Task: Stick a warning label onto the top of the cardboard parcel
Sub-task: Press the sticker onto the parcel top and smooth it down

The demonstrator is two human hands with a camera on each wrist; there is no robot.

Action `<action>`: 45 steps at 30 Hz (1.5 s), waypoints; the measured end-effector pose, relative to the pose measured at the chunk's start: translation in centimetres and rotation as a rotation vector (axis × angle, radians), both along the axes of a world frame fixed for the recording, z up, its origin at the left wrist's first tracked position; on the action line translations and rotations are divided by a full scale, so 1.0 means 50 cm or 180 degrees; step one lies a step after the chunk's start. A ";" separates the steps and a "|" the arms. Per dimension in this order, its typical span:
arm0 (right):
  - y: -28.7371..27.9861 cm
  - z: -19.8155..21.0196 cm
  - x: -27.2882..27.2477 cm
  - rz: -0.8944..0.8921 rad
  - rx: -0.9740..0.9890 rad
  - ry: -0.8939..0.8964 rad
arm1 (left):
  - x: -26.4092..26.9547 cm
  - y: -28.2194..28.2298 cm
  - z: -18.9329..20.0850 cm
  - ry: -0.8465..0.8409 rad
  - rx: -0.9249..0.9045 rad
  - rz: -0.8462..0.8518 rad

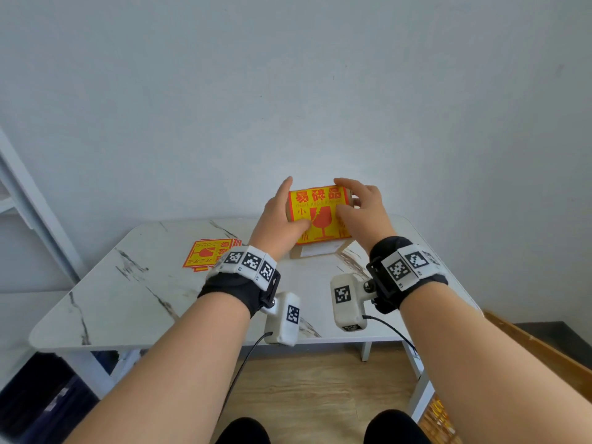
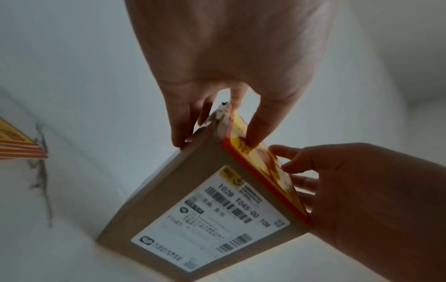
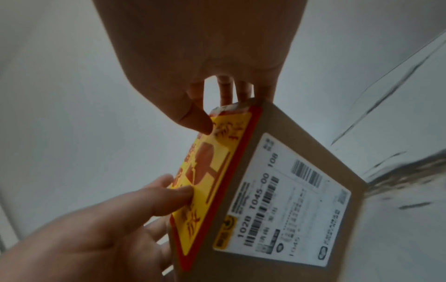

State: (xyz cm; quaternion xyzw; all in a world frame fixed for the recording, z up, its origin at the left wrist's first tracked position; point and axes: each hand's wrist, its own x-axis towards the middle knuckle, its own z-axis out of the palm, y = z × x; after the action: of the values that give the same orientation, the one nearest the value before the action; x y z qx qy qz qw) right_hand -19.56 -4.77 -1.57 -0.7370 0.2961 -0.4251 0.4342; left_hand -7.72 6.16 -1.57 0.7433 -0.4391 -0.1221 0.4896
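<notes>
White marble-patterned tabletop [image 1: 134,302] carries the brown cardboard parcel [image 1: 315,249] at frame centre, the yellow-and-red warning label [image 1: 320,216] on top. Left hand [image 1: 278,219] and right hand [image 1: 362,213] clasp its sides, thumbs pressing. Uneven pressure could leave wrinkles or lifted corners.
</notes>
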 end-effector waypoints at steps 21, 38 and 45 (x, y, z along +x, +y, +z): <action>0.051 -0.107 -0.045 -0.0045 -0.0331 0.0301 | -0.036 0.049 -0.091 -0.1495 0.0477 -0.0045; 0.033 -0.154 -0.048 0.0112 0.0434 0.0203 | -0.026 0.003 -0.132 -0.0154 0.0233 0.0474; 0.027 -0.155 -0.037 0.0081 0.0801 -0.0046 | -0.024 0.000 -0.123 0.0266 0.0131 0.0485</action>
State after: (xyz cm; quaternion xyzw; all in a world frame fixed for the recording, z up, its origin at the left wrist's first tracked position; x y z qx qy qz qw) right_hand -21.40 -3.44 -9.34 -0.6772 0.3347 -0.3843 0.5307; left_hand -8.94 6.16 -7.73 0.7787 -0.3578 -0.1244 0.5000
